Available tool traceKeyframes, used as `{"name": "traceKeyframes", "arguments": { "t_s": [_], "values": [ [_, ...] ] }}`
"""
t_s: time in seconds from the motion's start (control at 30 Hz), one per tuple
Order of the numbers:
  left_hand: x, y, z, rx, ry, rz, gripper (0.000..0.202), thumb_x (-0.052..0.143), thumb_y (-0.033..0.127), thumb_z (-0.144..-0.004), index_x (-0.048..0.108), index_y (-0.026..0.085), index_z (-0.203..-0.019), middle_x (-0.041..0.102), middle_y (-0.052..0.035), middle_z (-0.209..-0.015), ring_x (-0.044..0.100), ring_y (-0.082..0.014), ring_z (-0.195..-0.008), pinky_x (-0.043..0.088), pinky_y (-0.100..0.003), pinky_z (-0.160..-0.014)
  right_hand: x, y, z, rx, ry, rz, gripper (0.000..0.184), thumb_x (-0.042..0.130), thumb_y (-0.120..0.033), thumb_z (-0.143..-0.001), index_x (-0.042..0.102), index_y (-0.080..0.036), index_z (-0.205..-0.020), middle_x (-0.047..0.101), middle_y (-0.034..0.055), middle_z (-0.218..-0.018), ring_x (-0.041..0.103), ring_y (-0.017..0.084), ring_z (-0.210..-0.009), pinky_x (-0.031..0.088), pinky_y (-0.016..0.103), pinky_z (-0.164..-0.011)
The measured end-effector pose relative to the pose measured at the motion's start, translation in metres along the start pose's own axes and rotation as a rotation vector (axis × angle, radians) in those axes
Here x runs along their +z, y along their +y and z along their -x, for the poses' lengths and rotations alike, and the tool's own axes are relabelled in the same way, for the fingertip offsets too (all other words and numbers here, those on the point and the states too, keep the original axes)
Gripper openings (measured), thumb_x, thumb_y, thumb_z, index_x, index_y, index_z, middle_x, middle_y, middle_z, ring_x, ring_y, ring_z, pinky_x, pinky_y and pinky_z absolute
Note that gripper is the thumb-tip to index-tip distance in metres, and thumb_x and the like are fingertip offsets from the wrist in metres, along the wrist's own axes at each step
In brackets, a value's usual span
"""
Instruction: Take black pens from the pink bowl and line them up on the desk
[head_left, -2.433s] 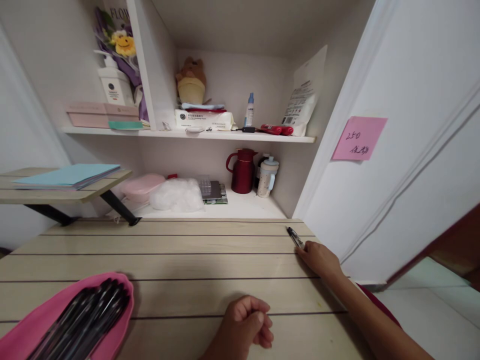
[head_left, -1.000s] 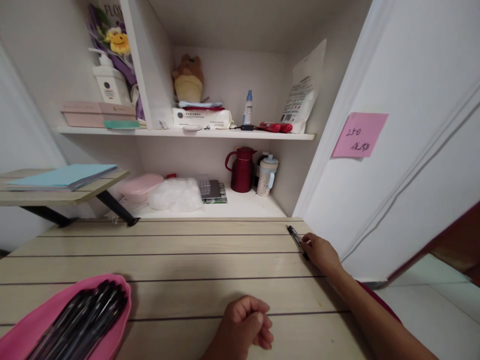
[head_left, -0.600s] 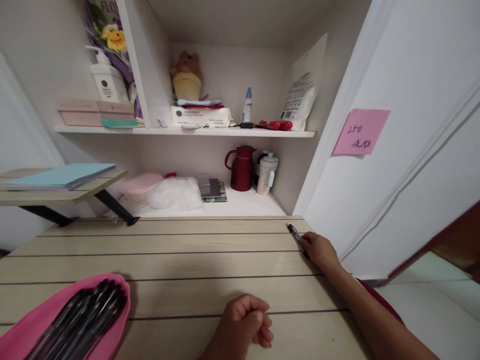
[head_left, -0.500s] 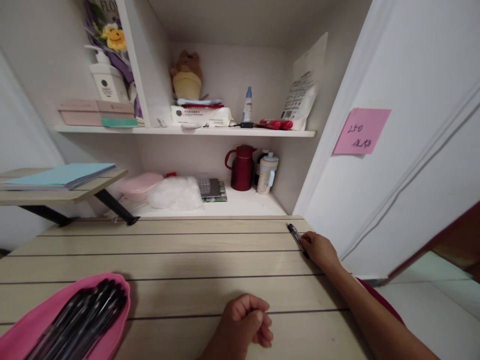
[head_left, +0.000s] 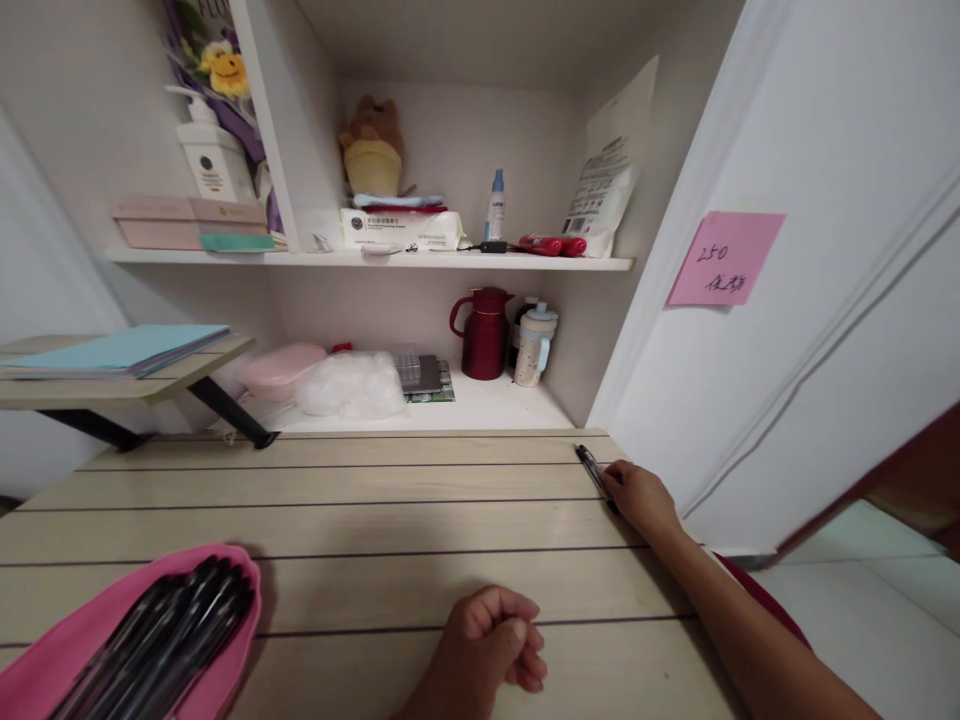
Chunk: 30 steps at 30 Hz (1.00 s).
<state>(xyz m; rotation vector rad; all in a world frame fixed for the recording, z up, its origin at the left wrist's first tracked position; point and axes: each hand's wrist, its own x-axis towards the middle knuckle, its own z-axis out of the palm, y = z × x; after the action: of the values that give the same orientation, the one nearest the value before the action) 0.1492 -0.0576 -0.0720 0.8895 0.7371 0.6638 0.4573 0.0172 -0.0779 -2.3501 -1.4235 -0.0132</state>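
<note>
A black pen (head_left: 589, 464) lies near the far right corner of the light wooden table (head_left: 360, 530). My right hand (head_left: 639, 497) rests on the table beside it, fingers curled and pinching the pen's near part. My left hand (head_left: 491, 640) sits at the table's near edge in a loose fist, with nothing visible in it. At the near left lies an open pink pencil case (head_left: 30, 680) holding several black pens (head_left: 161, 640).
Behind the table a white niche holds a red jug (head_left: 484, 335), a white cup (head_left: 535, 347), a pink box (head_left: 283, 367) and a plastic bag (head_left: 351, 385). A shelf (head_left: 367, 262) above carries bottles and packets. A raised stand with folders (head_left: 120, 350) is on the left. A pink note (head_left: 724, 258) sticks to the right wall.
My right hand slid slightly back along the pen, so more of the pen shows on the table. The view tilted a little. My left fist stayed put.
</note>
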Motion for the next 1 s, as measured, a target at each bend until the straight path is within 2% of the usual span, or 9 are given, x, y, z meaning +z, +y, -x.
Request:
{"name": "traceKeyframes", "arguments": {
  "t_s": [0.3,0.43,0.53,0.63,0.7,0.8,0.93,1.0],
  "values": [
    [0.001,0.003,0.001,-0.007,-0.007,0.019,0.031,0.067,0.034,-0.061,0.056,0.012,-0.08,0.059,-0.0016,-0.065,0.054,-0.0101,-0.051,0.042,-0.026,-0.053,-0.004,0.008,-0.001,-0.005,0.013,-0.04,0.028,0.041,-0.032,-0.079,0.065,-0.018,-0.081,0.068,0.0069,-0.077,0.06,0.019,-0.072,0.036,0.025,-0.06],
    [0.001,0.001,-0.002,-0.011,0.01,0.015,0.036,0.069,0.038,-0.057,0.056,0.012,-0.079,0.059,-0.0023,-0.064,0.053,-0.0104,-0.05,0.042,-0.027,-0.052,-0.021,0.011,0.006,0.004,0.015,-0.019,0.026,0.042,-0.031,-0.078,0.064,-0.019,-0.075,0.068,0.0071,-0.077,0.059,0.02,-0.072,0.036,0.025,-0.059],
    [-0.002,-0.005,-0.006,0.017,0.011,0.015,0.038,0.07,0.04,-0.057,0.056,0.012,-0.079,0.059,-0.0022,-0.064,0.053,-0.0104,-0.05,0.042,-0.027,-0.052,-0.04,0.008,0.022,0.013,0.01,-0.043,0.023,0.043,-0.031,-0.076,0.061,-0.019,-0.069,0.067,0.0062,-0.073,0.057,0.019,-0.068,0.035,0.025,-0.057],
    [-0.003,-0.009,-0.008,0.061,0.011,0.025,0.039,0.07,0.042,-0.057,0.056,0.012,-0.078,0.058,-0.0018,-0.062,0.053,-0.0103,-0.049,0.041,-0.026,-0.051,-0.051,-0.006,0.056,0.002,-0.084,-0.18,0.022,0.042,-0.03,-0.075,0.056,-0.019,-0.063,0.062,0.0037,-0.063,0.053,0.015,-0.058,0.035,0.023,-0.052],
    [-0.001,-0.009,-0.007,0.102,0.022,0.025,0.041,0.07,0.043,-0.056,0.056,0.012,-0.078,0.057,-0.0014,-0.061,0.052,-0.01,-0.048,0.04,-0.025,-0.05,-0.05,-0.024,0.09,-0.008,-0.235,-0.361,0.02,0.04,-0.027,-0.074,0.053,-0.019,-0.061,0.057,0.0005,-0.055,0.046,0.011,-0.047,0.033,0.022,-0.047],
    [0.008,-0.002,0.003,0.142,0.064,-0.02,0.038,0.067,0.042,-0.057,0.056,0.012,-0.079,0.056,-0.0006,-0.06,0.05,-0.0091,-0.046,0.038,-0.024,-0.049,-0.043,-0.058,0.146,-0.125,-0.405,-0.557,0.014,0.041,-0.019,-0.07,0.047,-0.018,-0.057,0.049,-0.0034,-0.049,0.04,0.009,-0.046,0.031,0.02,-0.047],
    [0.018,0.022,0.031,0.24,0.037,-0.202,0.024,0.057,0.031,-0.066,0.058,0.012,-0.082,0.058,-0.0005,-0.062,0.05,-0.0083,-0.048,0.039,-0.023,-0.052,-0.042,-0.101,0.208,-0.289,-0.507,-0.635,0.015,0.043,-0.019,-0.07,0.042,-0.018,-0.055,0.042,-0.0051,-0.05,0.035,0.007,-0.051,0.027,0.019,-0.048],
    [0.012,0.044,0.052,0.341,0.017,-0.38,0.019,0.053,0.024,-0.069,0.06,0.013,-0.083,0.059,-0.0014,-0.066,0.052,-0.0095,-0.054,0.041,-0.024,-0.057,-0.046,-0.117,0.23,-0.331,-0.531,-0.628,0.015,0.043,-0.018,-0.07,0.042,-0.017,-0.055,0.041,-0.0052,-0.051,0.034,0.007,-0.051,0.026,0.019,-0.048]
  ]
}}
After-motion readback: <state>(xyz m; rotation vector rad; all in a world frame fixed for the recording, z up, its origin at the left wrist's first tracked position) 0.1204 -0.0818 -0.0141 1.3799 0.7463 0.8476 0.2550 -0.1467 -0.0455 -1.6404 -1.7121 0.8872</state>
